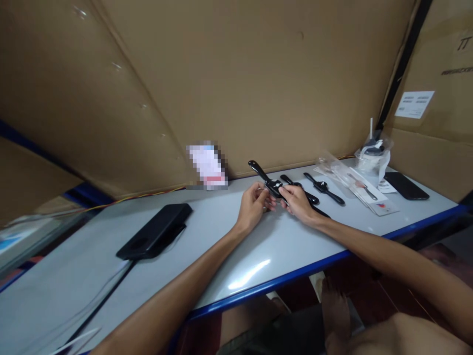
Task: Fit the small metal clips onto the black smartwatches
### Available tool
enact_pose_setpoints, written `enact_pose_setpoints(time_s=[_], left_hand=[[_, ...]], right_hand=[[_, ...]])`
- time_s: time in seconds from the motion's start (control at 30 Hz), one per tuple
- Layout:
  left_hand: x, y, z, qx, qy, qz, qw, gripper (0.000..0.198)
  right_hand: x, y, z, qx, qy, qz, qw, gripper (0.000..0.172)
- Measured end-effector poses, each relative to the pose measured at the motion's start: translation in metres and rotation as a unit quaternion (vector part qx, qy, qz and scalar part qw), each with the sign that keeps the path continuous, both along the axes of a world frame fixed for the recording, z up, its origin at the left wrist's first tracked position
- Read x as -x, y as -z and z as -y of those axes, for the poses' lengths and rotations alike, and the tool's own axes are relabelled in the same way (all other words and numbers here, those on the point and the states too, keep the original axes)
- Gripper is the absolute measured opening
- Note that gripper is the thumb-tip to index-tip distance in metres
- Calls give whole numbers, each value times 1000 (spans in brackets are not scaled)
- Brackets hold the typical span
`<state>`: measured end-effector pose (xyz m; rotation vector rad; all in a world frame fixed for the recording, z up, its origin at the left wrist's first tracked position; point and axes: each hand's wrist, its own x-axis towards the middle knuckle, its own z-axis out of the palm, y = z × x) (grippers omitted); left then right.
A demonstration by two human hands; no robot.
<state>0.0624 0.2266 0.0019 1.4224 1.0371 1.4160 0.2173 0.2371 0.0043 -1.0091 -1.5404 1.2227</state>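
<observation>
A glossy black spokeshave (259, 170) is held above the table, tilted, one handle pointing up and away to the left. My left hand (253, 207) has its fingers closed at the near side of the middle body. With the thumb on top, my right hand (296, 201) grips the body and the lower handle, covering part of both. Just behind my right hand lies a second black spokeshave (312, 197), partly hidden. A third spokeshave (322, 186) rests flat farther right.
Clear plastic packets with printed cards (364, 190) lie on the grey table (221, 256) at right, near a bagged cup (371, 155) and a dark phone (406, 186). A black cabled device (155, 231) stands left. A blurred lit screen (207, 166) leans against the cardboard wall (258, 84).
</observation>
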Motion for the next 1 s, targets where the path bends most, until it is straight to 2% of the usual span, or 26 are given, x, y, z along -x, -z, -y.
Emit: enact_pose_setpoints(time_s=[0.23, 0.6, 0.83, 1.0], left_hand=[[-1, -3, 2, 16, 11, 2, 1000, 34], [1, -3, 2, 6, 25, 6, 1000, 35], [1, -6, 2, 57, 21, 59, 996, 32], [-3, -6, 5, 67, 60, 15, 996, 37]], right_hand=[[-1, 8, -6, -28, -9, -11, 1000, 35], [-1, 4, -4, -30, -17, -20, 999, 39], [0, 5, -4, -43, 4, -25, 999, 40], [0, 6, -5, -31, 5, -39, 999, 41]])
